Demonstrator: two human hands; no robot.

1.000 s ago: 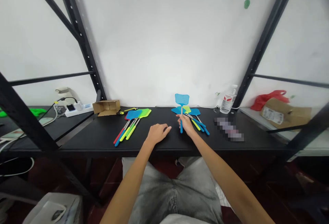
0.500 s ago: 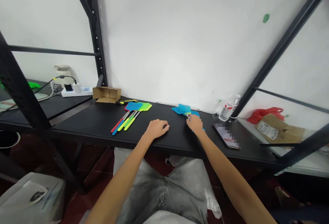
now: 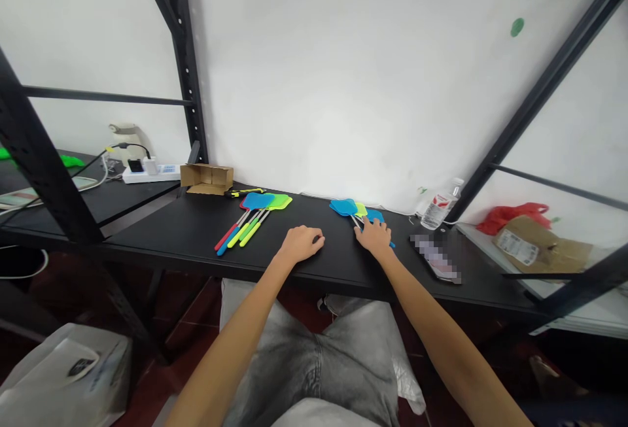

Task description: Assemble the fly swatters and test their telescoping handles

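Observation:
My right hand (image 3: 373,237) lies over a small group of fly swatters with its fingers spread, covering most of their handles. Two blue swatter heads show there, one at the left (image 3: 343,206) and one at the right (image 3: 375,216), with a yellow-green head (image 3: 361,209) between them. My left hand (image 3: 300,244) rests loosely curled on the black table (image 3: 324,270), with nothing visible in it. To its left, several more swatters lie fanned together: a blue head (image 3: 258,201) and green heads (image 3: 280,201) on top, their red, blue and yellow-green handles pointing toward me.
An open cardboard box (image 3: 209,178) and a yellow-black utility knife (image 3: 245,192) lie at the back left. On the right are a phone (image 3: 436,259) and a water bottle (image 3: 441,204). A power strip (image 3: 152,173) sits further left. Black metal posts frame both sides.
My right hand's fingers have opened and spread from a grip on the swatters. The swatter heads under it now lie flatter, with the green one showing more. My left hand has stayed in place.

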